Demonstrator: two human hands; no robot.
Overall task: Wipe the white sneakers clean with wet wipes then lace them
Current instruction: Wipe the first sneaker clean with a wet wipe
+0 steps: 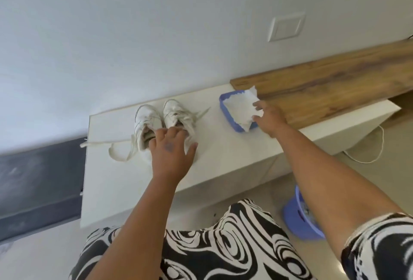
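Two white sneakers stand side by side on a white bench [223,145], toes toward the wall: the left sneaker [146,121] and the right sneaker [176,113]. Their loose laces [116,152] trail to the left and right. My left hand [171,154] reaches over the heels, its fingertips curled into the shoe openings. My right hand [269,118] reaches to a blue tray [228,116] of white wet wipes [240,106], and its thumb and fingers pinch the wipe at the tray's right edge.
A wooden shelf [335,83] runs along the wall behind the tray. A blue bucket [297,215] stands on the floor under my right arm. A white cable [368,156] lies on the floor by the bench end. A dark panel [40,179] sits left of the bench.
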